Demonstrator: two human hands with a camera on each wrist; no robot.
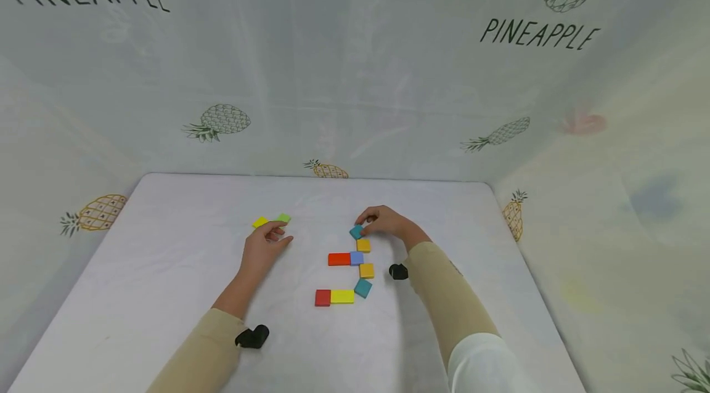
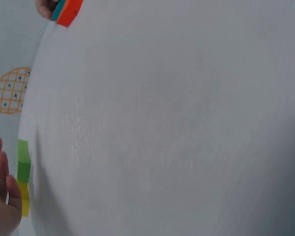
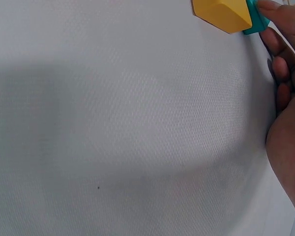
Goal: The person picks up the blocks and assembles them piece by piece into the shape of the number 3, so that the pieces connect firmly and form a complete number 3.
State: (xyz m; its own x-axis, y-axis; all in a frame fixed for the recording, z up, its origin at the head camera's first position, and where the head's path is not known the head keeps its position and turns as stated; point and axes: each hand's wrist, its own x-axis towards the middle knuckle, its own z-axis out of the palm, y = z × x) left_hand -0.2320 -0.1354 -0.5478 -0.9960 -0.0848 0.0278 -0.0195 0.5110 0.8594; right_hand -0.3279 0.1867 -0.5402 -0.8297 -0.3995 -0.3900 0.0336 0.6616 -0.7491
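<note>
My right hand (image 1: pixel 386 222) pinches a teal block (image 1: pixel 356 231) at the far end of a chain of coloured blocks on the white table. Just below that block, an orange-yellow block (image 1: pixel 363 246) touches or nearly touches it. Further along the chain lie a blue block (image 1: pixel 357 259) with a long orange-red block (image 1: pixel 339 259) to its left. Over on the left, my left hand (image 1: pixel 263 252) has its fingers loosely bent and parted. A yellow block (image 1: pixel 261 222) and a green block (image 1: pixel 284 218) lie just beyond those fingers; the left wrist view shows both beside the fingertips.
Nearer me, the chain continues with another orange-yellow block (image 1: pixel 367 270), a tilted teal block (image 1: pixel 363 288), a yellow block (image 1: pixel 342 297) and a red block (image 1: pixel 323 298). A pineapple-printed curtain (image 1: pixel 355 72) hangs behind the white table (image 1: pixel 183 214). Black wrist devices sit on both sleeves.
</note>
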